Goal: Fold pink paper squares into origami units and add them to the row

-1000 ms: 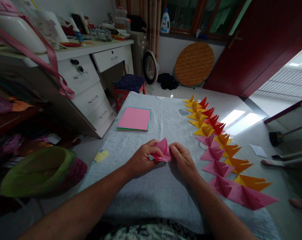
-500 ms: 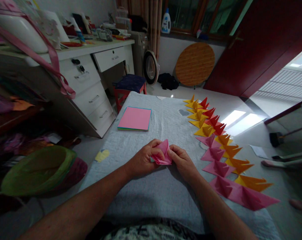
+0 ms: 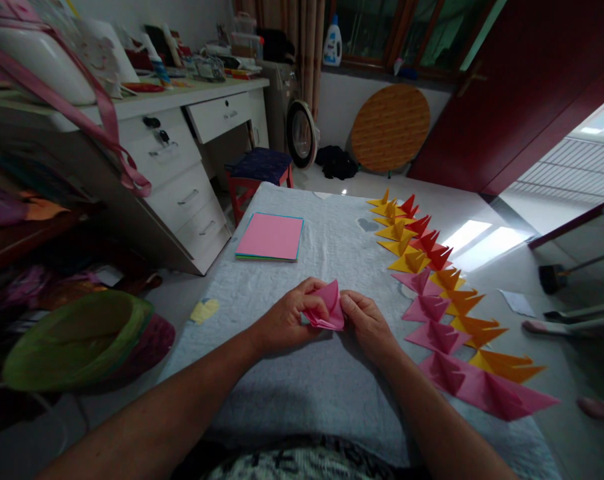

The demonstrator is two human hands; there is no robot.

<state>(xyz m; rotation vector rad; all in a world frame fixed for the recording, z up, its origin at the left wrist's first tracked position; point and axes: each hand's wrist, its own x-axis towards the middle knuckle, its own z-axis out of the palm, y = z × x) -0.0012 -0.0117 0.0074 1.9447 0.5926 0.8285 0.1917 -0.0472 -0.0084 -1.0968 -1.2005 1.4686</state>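
Between my hands, above the cloth-covered table (image 3: 327,247), is a partly folded piece of pink origami paper (image 3: 334,305). My left hand (image 3: 289,319) grips its left side, with fingers curled over the front. At its right edge my right hand (image 3: 366,320) pinches the paper between thumb and fingers; the fingertips behind are hidden. A stack of square paper with a pink sheet (image 3: 271,237) on top lies farther forward on the left. To the right stand rows of folded paper cranes: pink ones (image 3: 435,337), yellow ones (image 3: 396,231), orange ones (image 3: 479,330) and red ones (image 3: 425,233).
A green-lined basket (image 3: 77,340) stands on the floor at the left, below a white desk (image 3: 172,160) with drawers. Beyond the table are a stool (image 3: 259,165), a washing machine with its door (image 3: 302,135) swung out, and a round wooden tabletop (image 3: 391,128).
My right thumb and fingers have shifted slightly right and down along the paper's right edge. My left hand keeps its hold, and the cranes and stack stay put.
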